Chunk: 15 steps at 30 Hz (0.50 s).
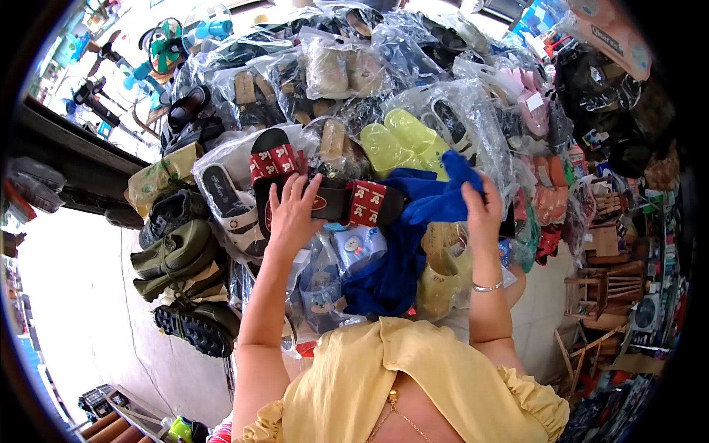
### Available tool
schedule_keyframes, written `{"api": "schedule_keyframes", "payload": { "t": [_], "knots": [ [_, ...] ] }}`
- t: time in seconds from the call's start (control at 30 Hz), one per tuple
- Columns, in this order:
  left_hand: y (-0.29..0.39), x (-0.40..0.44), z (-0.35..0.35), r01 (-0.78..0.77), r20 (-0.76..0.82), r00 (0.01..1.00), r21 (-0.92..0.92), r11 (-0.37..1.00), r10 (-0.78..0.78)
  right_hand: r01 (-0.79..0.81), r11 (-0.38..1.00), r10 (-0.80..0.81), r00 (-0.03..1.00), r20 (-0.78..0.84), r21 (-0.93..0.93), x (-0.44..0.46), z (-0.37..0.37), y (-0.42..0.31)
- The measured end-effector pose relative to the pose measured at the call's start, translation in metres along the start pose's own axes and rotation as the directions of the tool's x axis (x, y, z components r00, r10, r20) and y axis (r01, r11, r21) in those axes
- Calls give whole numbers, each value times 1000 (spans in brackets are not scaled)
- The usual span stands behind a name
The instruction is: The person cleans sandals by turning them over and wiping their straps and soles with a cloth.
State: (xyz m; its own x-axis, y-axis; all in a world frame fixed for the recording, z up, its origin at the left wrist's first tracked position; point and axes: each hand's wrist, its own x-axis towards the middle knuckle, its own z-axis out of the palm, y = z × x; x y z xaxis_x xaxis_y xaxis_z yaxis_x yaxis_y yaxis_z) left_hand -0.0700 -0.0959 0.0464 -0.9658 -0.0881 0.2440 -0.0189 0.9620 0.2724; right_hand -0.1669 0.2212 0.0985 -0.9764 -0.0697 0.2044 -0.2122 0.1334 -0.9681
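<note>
My left hand (295, 210) grips the heel end of a black slide sandal (325, 203), fingers spread over the sole. Its red strap (367, 204) has a white letter pattern and points right. Beside it lies the matching slide sandal (273, 159), toe pointing away, partly hidden by my hand. My right hand (484, 207) is closed on a bunched blue cloth (436, 193), to the right of the held sandal's toe. More blue cloth (391, 269) drapes down toward my lap; whether it is one piece I cannot tell. Yellow-green slippers (402, 140) lie just beyond.
A heap of footwear in clear plastic bags (347, 70) spreads ahead. Olive shoes (173, 251) tied with string are stacked at the left. Orange sandals (550, 192) sit to the right, near wooden stools (602, 288). Fans (166, 44) stand at the far left.
</note>
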Motion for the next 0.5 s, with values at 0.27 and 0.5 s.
{"api": "schedule_keyframes", "payload": {
  "t": [0.27,0.5],
  "knots": [
    [38,-43,10,220,103,974,-200,955,-203,170,984,-178,967,-183,-56,4,-15,-31],
    [48,-82,60,304,0,950,-247,920,-313,514,731,-224,802,554,-449,-26,84,29]
  ]
}}
